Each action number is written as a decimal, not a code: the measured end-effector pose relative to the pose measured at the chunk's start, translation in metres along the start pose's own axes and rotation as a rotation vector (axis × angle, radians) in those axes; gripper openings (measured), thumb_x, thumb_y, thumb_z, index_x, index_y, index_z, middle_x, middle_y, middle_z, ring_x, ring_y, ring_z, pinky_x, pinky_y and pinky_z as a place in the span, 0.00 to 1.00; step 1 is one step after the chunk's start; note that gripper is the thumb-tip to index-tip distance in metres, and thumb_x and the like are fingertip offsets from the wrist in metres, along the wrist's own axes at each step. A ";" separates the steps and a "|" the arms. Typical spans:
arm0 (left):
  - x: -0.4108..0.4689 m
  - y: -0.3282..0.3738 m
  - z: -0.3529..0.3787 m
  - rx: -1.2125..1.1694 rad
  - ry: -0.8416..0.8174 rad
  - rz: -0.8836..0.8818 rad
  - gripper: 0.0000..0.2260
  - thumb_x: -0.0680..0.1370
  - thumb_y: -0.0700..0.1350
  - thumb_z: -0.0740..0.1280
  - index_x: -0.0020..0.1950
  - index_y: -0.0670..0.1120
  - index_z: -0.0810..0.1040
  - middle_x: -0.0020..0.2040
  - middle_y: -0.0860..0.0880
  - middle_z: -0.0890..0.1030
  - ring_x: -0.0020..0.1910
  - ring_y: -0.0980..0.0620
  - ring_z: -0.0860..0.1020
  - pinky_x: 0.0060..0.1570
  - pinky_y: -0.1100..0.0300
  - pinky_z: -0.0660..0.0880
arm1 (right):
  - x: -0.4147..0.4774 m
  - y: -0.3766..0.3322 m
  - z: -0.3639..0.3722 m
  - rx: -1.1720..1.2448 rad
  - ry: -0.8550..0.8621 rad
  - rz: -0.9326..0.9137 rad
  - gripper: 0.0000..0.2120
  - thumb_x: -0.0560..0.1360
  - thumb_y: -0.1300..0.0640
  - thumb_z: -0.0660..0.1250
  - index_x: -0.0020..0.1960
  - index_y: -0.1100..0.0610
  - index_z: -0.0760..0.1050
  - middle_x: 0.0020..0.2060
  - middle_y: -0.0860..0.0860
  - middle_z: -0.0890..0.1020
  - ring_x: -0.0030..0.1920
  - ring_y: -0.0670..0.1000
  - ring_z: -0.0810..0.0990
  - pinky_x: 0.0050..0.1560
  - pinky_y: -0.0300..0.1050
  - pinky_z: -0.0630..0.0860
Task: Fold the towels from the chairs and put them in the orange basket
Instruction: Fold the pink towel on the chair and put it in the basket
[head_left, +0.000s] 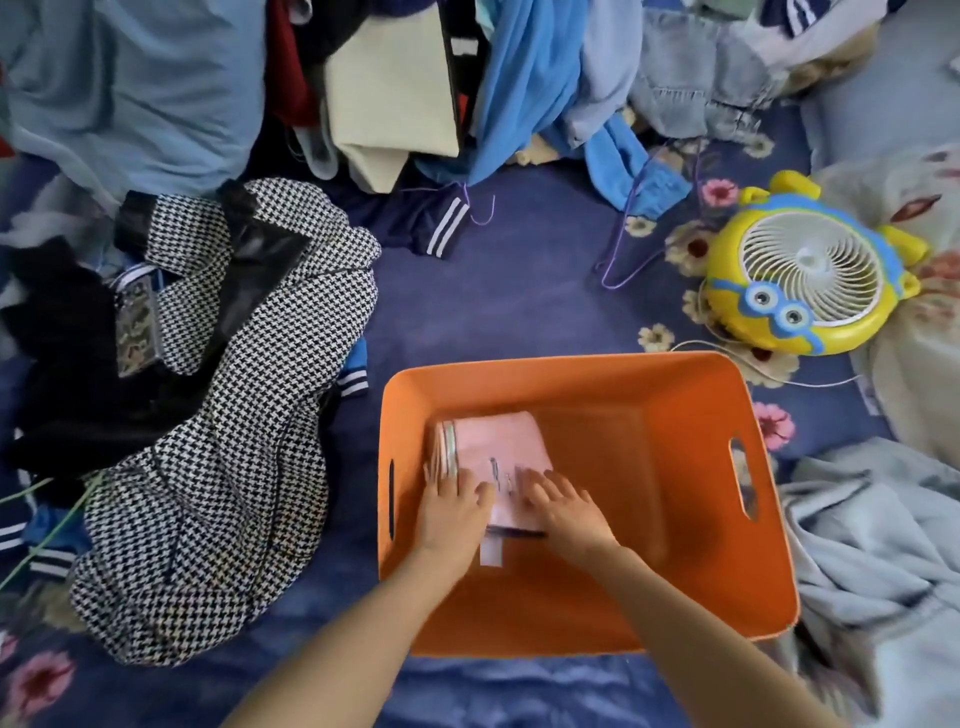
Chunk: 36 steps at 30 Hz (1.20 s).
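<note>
Inside the orange basket (675, 415), on the left of its floor, lies a folded pink towel (498, 441), so at least one towel looks done. The left hand (454, 506) and right hand (566, 512) rest flat on its near half, fingers straight and slightly spread, pressing rather than gripping. No chairs show, so I cannot tell how many towels are left. The basket is smooth, hard plastic, a rounded rectangle with slot handles; the towel is soft, with a striped left edge. A houndstooth garment (234, 415) slumps to the left, and a round yellow fan (810, 275) sits far right.
</note>
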<state>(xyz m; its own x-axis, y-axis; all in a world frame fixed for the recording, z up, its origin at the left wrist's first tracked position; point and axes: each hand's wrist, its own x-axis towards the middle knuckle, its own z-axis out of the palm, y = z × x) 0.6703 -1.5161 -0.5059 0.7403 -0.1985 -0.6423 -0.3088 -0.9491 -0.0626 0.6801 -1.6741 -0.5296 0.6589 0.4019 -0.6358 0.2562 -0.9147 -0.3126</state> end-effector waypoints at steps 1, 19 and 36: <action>0.005 0.001 0.012 0.020 -0.084 0.003 0.22 0.76 0.37 0.60 0.70 0.42 0.61 0.70 0.39 0.63 0.67 0.39 0.65 0.64 0.47 0.63 | 0.008 -0.001 0.008 -0.056 -0.117 -0.041 0.33 0.76 0.67 0.59 0.76 0.53 0.49 0.76 0.49 0.48 0.76 0.55 0.45 0.72 0.55 0.56; 0.026 0.012 0.064 0.212 -0.377 0.018 0.24 0.80 0.46 0.57 0.75 0.42 0.58 0.75 0.37 0.54 0.73 0.37 0.54 0.69 0.44 0.58 | 0.038 -0.004 0.040 -0.102 -0.312 -0.112 0.34 0.75 0.66 0.57 0.76 0.46 0.49 0.76 0.50 0.42 0.76 0.54 0.38 0.74 0.55 0.50; -0.068 -0.003 -0.020 -0.005 0.012 0.098 0.17 0.77 0.43 0.58 0.66 0.42 0.69 0.66 0.42 0.67 0.67 0.43 0.63 0.64 0.50 0.61 | -0.082 -0.026 -0.025 -0.036 -0.012 0.122 0.25 0.77 0.58 0.55 0.74 0.50 0.59 0.76 0.47 0.51 0.76 0.52 0.48 0.73 0.54 0.54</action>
<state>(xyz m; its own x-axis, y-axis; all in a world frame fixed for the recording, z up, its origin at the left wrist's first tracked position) 0.6329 -1.5046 -0.4470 0.7138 -0.2935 -0.6359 -0.3776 -0.9260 0.0036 0.6372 -1.6847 -0.4519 0.6784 0.2882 -0.6758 0.2003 -0.9575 -0.2074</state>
